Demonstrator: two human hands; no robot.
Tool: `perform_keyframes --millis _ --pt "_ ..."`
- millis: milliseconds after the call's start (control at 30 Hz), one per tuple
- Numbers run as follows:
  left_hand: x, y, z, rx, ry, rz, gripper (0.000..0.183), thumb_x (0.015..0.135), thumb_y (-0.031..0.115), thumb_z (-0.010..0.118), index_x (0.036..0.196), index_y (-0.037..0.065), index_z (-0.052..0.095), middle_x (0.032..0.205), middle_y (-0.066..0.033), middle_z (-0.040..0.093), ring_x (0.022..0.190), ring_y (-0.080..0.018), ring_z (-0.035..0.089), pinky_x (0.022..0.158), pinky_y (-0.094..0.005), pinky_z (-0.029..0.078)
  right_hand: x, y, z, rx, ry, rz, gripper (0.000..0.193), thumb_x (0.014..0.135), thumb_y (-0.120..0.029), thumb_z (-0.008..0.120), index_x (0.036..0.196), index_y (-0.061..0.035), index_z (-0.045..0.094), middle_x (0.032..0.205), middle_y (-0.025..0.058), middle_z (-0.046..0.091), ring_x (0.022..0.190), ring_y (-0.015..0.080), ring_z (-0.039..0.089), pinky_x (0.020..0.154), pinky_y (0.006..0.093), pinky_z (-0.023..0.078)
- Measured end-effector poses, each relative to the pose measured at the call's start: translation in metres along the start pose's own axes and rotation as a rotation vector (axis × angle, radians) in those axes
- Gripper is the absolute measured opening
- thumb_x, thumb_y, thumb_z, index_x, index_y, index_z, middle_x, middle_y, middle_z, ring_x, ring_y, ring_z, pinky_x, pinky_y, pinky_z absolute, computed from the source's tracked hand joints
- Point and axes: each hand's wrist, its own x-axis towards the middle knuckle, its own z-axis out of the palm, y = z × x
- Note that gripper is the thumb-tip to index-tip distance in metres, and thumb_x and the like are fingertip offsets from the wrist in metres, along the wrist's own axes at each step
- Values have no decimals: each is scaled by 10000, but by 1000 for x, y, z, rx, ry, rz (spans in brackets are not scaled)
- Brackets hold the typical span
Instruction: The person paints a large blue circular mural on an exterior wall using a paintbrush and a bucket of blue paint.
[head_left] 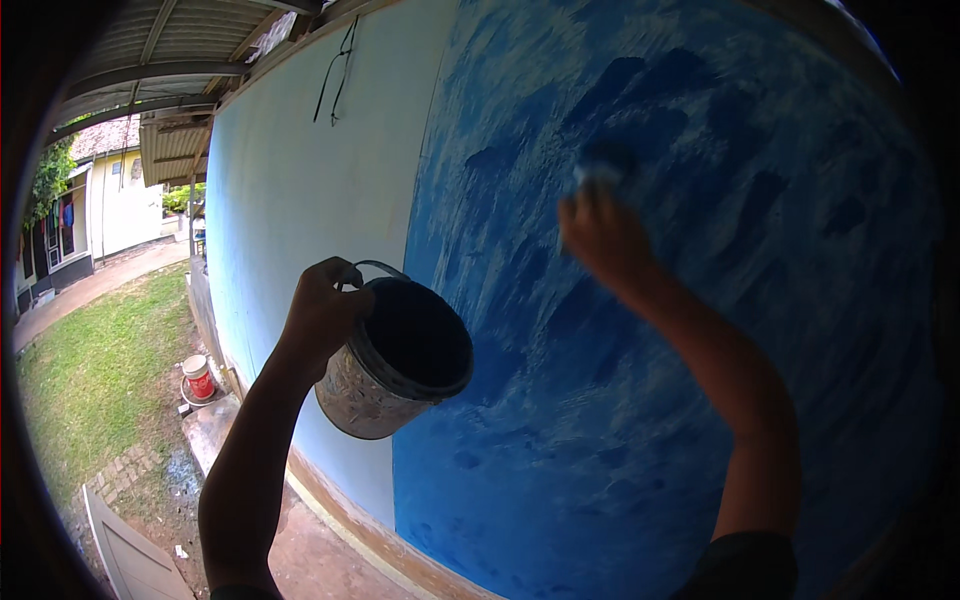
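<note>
My left hand [325, 312] is closed on the rim and handle side of a paint bucket [370, 400], holding it tilted in front of the wall. The bucket's outside is pale and smeared with paint; its inside is dark, so its contents cannot be made out. Up against the blue-painted wall [520, 440], my right hand [602, 232] grips a paintbrush [598, 172], blurred by motion, its bristle end at a dark blue patch. Streaks of dark and light blue cover this part of the wall.
Left of a straight vertical edge, the wall [310, 190] is pale blue, with a black cord [345, 70] hanging high on it. A red and white pail [197, 378] stands on the ground by the wall's foot. Grass [100, 380] and a leaning pale board [135, 550] lie further left.
</note>
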Motion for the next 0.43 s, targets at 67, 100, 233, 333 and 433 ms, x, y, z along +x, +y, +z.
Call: perform_keyframes --millis 67,100,233,333,433 --pt "5 -4 3 -25 -13 -2 298 667 36 665 944 -56 607 899 -132 591 821 -205 592 731 -329 491 -47 -51 8 -122 -46 -239 112 897 -79 733 887 22 686 998 269 729 932 345 746 670 360 650" --pt "5 -4 3 -34 -43 -34 303 666 37 665 948 -59 606 912 -141 598 844 -217 596 755 -333 494 -60 -78 -4 70 -58 -241 85 884 -66 730 896 9 691 1017 268 731 951 352 746 628 345 637" --pt "11 -10 12 -6 -136 -46 319 668 37 666 965 -67 610 980 -173 623 894 -259 610 818 -333 501 -68 -121 -53 768 -422 -177 77 882 -50 727 860 13 688 940 228 738 868 285 742 577 359 612" --pt "18 -10 20 32 -159 -30 330 682 33 665 992 -73 622 1044 -194 636 930 -280 621 841 -349 508 -59 -71 -45 1098 -548 198 58 893 -42 676 857 -9 707 880 180 738 794 212 735 570 371 598" --pt "24 -8 18 86 -218 -4 409 710 28 657 1102 -89 644 1070 -210 633 985 -292 623 882 -366 507 -10 25 -58 1126 -821 595 203 925 -246 749 1063 -98 761 1017 169 762 1029 327 722 984 486 543"
